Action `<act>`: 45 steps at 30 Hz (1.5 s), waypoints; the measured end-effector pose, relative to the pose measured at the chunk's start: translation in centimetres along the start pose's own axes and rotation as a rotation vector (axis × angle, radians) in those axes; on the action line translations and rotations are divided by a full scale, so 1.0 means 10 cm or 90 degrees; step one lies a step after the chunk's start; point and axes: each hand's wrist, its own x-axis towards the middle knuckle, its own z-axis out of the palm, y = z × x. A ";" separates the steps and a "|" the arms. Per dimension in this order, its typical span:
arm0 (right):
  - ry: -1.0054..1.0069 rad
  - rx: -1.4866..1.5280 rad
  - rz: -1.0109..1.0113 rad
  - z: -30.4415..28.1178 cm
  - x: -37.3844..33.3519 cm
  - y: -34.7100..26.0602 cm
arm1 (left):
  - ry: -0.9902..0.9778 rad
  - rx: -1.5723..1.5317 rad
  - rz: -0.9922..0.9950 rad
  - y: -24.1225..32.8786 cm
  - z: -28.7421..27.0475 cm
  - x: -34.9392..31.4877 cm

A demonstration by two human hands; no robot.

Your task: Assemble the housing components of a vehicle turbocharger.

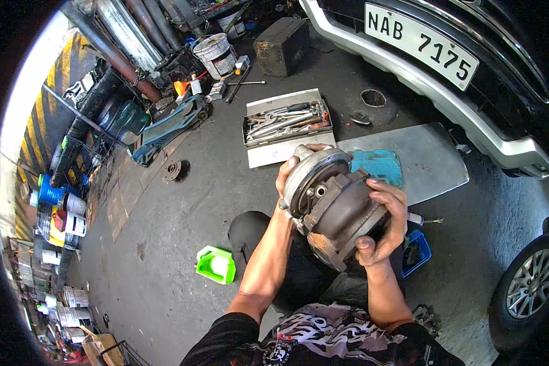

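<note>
A turbocharger (341,204) is held up in front of me between both hands, tilted, above my knees. Its silvery compressor housing faces the upper left, and its rusty brown turbine side faces the lower right. My left hand (285,177) wraps around the compressor housing, its fingers partly hidden behind it. Gripping the turbine side near its dark outlet is my right hand (384,222), thumb below and fingers spread over the top. Beyond the turbocharger lies an open metal toolbox (290,122) full of wrenches. A teal plastic case (378,166) sits partly behind my right hand.
A flat metal sheet (436,161) lies under the teal case. Around me are a green tray (216,265), a blue bin (416,253) and a round flanged part (175,171). A car bumper (421,73) overhangs at the right, near a wheel (529,283). Buckets (215,55) stand farther back.
</note>
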 end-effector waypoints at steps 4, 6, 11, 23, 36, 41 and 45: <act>0.027 0.056 -0.018 0.03 -0.05 0.07 | -0.031 -0.040 0.015 0.07 0.05 0.00; 0.018 0.073 -0.019 0.05 -0.07 0.12 | -0.063 -0.038 0.034 0.10 0.05 -0.01; 0.001 0.118 0.054 0.02 -0.01 0.15 | -0.008 0.105 0.039 0.04 -0.01 -0.03; -0.055 -0.077 -0.043 -0.03 0.18 -0.16 | -0.037 -0.116 -0.051 -0.17 -0.06 -0.02; -0.085 -0.159 -0.047 0.00 0.23 -0.32 | 0.055 -0.205 -0.183 -0.19 -0.04 -0.15; -0.099 -0.089 0.012 -0.03 0.24 -0.14 | 0.032 -0.138 -0.070 -0.09 -0.04 -0.08; -0.104 -0.006 0.102 -0.10 0.28 0.14 | 0.112 -0.021 0.025 -0.11 0.00 -0.10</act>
